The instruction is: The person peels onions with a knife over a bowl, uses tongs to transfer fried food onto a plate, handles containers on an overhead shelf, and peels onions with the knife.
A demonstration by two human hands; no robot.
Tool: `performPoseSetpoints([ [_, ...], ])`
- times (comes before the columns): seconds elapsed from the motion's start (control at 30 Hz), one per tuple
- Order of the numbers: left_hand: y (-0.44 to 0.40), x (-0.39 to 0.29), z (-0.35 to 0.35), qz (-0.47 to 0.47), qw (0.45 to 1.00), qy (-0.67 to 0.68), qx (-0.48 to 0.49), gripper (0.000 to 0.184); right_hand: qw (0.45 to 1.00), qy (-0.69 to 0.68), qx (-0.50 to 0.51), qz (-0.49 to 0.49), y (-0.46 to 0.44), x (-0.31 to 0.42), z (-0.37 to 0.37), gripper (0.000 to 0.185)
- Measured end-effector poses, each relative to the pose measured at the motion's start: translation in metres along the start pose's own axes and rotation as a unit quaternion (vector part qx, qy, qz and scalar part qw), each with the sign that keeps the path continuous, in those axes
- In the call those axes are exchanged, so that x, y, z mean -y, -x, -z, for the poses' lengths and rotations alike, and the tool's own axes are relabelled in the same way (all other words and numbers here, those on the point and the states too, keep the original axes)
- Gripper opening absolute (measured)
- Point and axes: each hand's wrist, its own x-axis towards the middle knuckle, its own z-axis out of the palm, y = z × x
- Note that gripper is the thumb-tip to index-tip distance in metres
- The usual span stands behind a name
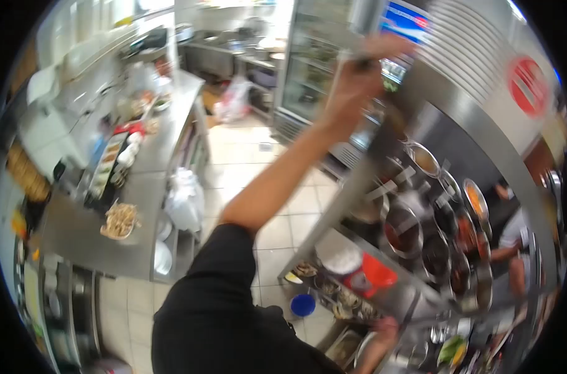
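Observation:
My left hand (364,75) is raised at the top centre, at the end of a bare forearm and black sleeve, beside the upper end of the steel shelf frame (352,190). A small dark spot shows at its fingers, but blur hides whether it holds anything. Low on the right, my right hand (384,333) is beside the pale rim of a bowl (364,351); blur hides its fingers and any grip. Round containers of sauces and foods, one with orange contents (475,198), stand behind the frame. A stack of white plates (461,47) is above them.
At left, a steel counter (78,234) bears a bowl of pale food (120,221) and a row of small trays (106,165). A glass-door fridge (308,68) stands behind. A blue bowl (303,305) is low at centre. Another person's arm (517,274) shows at right.

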Motion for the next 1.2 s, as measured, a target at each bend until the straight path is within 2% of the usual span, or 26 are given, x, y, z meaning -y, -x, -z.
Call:
performPoseSetpoints([
  [0.03,0.028,-0.017,0.002,0.033,0.998,-0.047,-0.01,0.039,0.952,0.304,0.028,0.038,0.051,-0.078,0.077,0.016],
  [0.07,0.058,-0.034,0.001,0.08,0.993,-0.087,-0.012,0.039,0.812,0.575,0.031,0.09,0.099,-0.155,0.151,0.023],
  [0.13,0.126,-0.074,-0.035,0.178,0.981,-0.081,-0.002,0.038,0.872,0.487,-0.048,-0.037,0.203,-0.163,0.199,0.02],
  [0.17,0.161,-0.092,-0.071,0.216,0.976,-0.019,0.035,0.038,0.921,0.363,-0.046,-0.132,0.286,-0.165,0.21,0.018],
  [0.2,0.187,-0.122,-0.121,0.232,0.956,0.164,0.075,0.053,0.885,0.44,-0.047,-0.147,0.329,-0.121,0.197,0.018],
  [0.23,0.229,-0.152,-0.167,0.234,0.924,0.253,0.167,0.053,0.856,0.441,-0.043,-0.267,0.353,-0.061,0.184,0.021],
  [0.27,0.28,-0.181,-0.212,0.236,0.87,0.277,0.332,0.056,0.895,0.417,-0.09,-0.134,0.384,-0.038,0.185,0.022],
  [0.3,0.326,-0.222,-0.251,0.212,0.805,0.284,0.475,0.058,0.884,0.415,-0.111,-0.185,0.404,0.0,0.187,0.029],
  [0.33,0.36,-0.272,-0.287,0.215,0.747,0.351,0.523,0.056,0.9,0.396,-0.138,-0.12,0.426,0.022,0.194,0.034],
  [0.43,0.443,-0.396,-0.341,0.118,0.636,0.446,0.619,0.053,0.861,0.429,-0.272,0.022,0.476,0.091,0.188,0.051],
  [0.47,0.444,-0.437,-0.348,0.052,0.602,0.461,0.65,0.053,0.859,0.419,-0.295,0.011,0.491,0.107,0.177,0.051],
  [0.53,0.457,-0.535,-0.357,-0.02,0.572,0.466,0.675,0.053,0.868,0.252,-0.426,0.041,0.547,0.133,0.188,0.054],
  [0.57,0.464,-0.572,-0.363,-0.065,0.538,0.475,0.693,0.054,0.867,0.245,-0.433,0.04,0.571,0.132,0.198,0.054],
  [0.6,0.469,-0.598,-0.369,-0.111,0.502,0.483,0.709,0.054,0.833,0.213,-0.509,0.044,0.59,0.126,0.204,0.052],
  [0.63,0.475,-0.622,-0.373,-0.115,0.494,0.48,0.716,0.054,0.793,0.178,-0.581,0.045,0.607,0.119,0.21,0.05],
  [0.67,0.481,-0.64,-0.377,-0.118,0.455,0.481,0.74,0.055,0.756,0.27,-0.594,0.054,0.626,0.112,0.218,0.048],
  [0.7,0.487,-0.655,-0.385,-0.119,0.414,0.481,0.763,0.056,0.745,0.264,-0.611,0.037,0.64,0.112,0.226,0.036],
  [0.73,0.498,-0.666,-0.398,-0.086,0.383,0.52,0.758,0.06,0.753,0.143,-0.64,0.058,0.653,0.11,0.233,0.031],
  [0.77,0.509,-0.676,-0.409,-0.045,0.391,0.543,0.742,0.059,0.745,0.023,-0.661,0.085,0.665,0.103,0.24,0.026],
  [0.83,0.522,-0.708,-0.437,0.004,0.361,0.509,0.781,0.05,0.685,-0.008,-0.72,0.11,0.696,0.089,0.256,0.022],
  [0.93,0.569,-0.765,-0.496,-0.109,0.436,0.542,0.71,0.037,0.62,-0.009,-0.78,0.087,0.746,0.083,0.285,0.029],
  [1.03,0.635,-0.833,-0.543,-0.179,0.497,0.552,0.646,0.031,0.568,0.016,-0.815,0.113,0.772,0.126,0.299,0.03],
  [1.07,0.649,-0.854,-0.553,-0.177,0.489,0.558,0.647,0.031,0.55,0.031,-0.828,0.104,0.779,0.135,0.303,0.032],
  [1.13,0.669,-0.889,-0.563,-0.375,0.514,0.382,0.67,0.026,0.525,0.044,-0.845,0.094,0.792,0.159,0.31,0.036],
  [1.17,0.679,-0.898,-0.562,-0.369,0.51,0.381,0.677,0.026,0.526,0.042,-0.845,0.084,0.799,0.166,0.314,0.036],
  [1.2,0.68,-0.905,-0.56,-0.429,0.506,0.324,0.674,0.025,0.513,0.055,-0.853,0.081,0.805,0.17,0.318,0.037],
])
